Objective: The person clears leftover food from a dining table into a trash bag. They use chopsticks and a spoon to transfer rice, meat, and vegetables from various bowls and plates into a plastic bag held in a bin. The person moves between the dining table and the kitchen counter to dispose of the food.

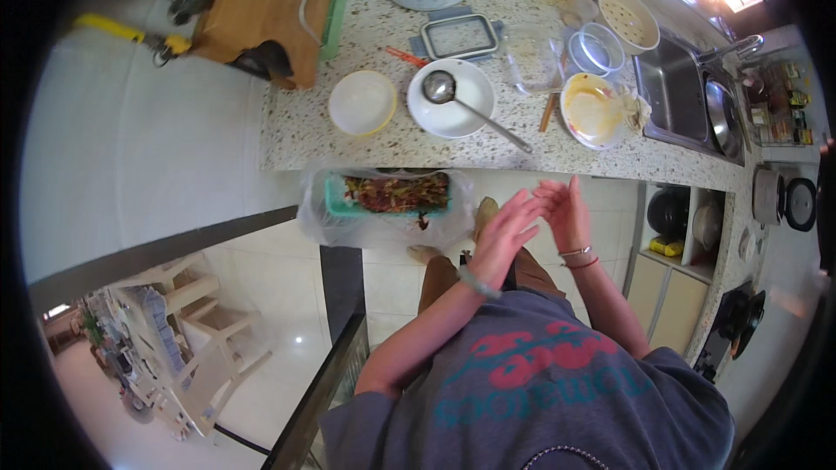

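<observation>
Head: ladle (439, 86) in white bowl (475, 80); scraps (401, 193) in bin (333, 195).

The left hand (500, 248) tilts toward the right hand (569, 219), both loosely extended.

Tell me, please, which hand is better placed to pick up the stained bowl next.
Probably the right hand: it looks empty and is nearer the stained bowl; the left hand is farther left.

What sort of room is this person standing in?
Most likely a home kitchen: a metal sink is set into the speckled counter, where a ladle rests in a white bowl.
</observation>
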A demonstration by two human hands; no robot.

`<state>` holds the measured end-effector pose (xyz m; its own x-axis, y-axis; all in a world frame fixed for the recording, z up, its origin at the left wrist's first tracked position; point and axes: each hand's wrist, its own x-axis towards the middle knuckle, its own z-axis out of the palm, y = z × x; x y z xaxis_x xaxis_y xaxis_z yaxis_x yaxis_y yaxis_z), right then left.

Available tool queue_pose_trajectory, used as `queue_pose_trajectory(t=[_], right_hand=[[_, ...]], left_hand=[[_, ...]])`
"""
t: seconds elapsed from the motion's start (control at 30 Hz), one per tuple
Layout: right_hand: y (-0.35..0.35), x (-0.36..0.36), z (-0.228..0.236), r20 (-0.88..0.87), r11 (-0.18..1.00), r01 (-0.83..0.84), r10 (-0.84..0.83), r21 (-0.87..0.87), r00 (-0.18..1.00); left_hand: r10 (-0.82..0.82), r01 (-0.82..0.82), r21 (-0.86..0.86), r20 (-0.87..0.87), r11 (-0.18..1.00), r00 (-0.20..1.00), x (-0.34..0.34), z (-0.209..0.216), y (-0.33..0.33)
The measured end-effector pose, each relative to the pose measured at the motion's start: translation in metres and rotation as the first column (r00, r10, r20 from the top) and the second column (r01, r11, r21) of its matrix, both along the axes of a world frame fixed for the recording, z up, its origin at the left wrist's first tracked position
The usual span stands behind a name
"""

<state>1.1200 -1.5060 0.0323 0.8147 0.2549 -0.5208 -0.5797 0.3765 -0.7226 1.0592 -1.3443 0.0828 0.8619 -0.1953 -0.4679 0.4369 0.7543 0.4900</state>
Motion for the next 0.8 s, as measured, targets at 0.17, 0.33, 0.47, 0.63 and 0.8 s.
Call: queue_pose_trajectory(t=[0.17, 0.33, 0.47, 0.63, 0.8], right_hand=[[0.121, -0.051, 0.07, 0.069, 0.913, -0.119, 0.1, 0.391, 0.993], [0.237, -0.118, 0.113, 0.062, 0.754, -0.276, 0.299, 0.596, 0.952], [0.303, -0.199, 0.103, 0.061, 0.603, -0.464, 0.567, 0.648, 0.822], [0.368, -0.247, 0.095, 0.087, 0.393, -0.638, 0.805, 0.662, 0.587], [0.449, -0.304, 0.105, 0.134, 0.196, -0.712, 0.916, 0.674, 0.378]], left_hand=[[0.39, -0.368, -0.197, 0.087, 0.909, 0.917, -0.083, 0.029, 0.115], [0.697, -0.634, -0.293, 0.243, 0.716, 0.675, -0.181, 0.055, 0.205], [0.836, -0.795, -0.273, 0.274, 0.541, 0.475, -0.275, 0.044, 0.233], [0.952, -0.935, -0.25, 0.238, 0.25, 0.191, -0.34, 0.038, 0.257], [0.973, -0.97, -0.244, 0.222, -0.003, -0.059, -0.404, 0.045, 0.29]])
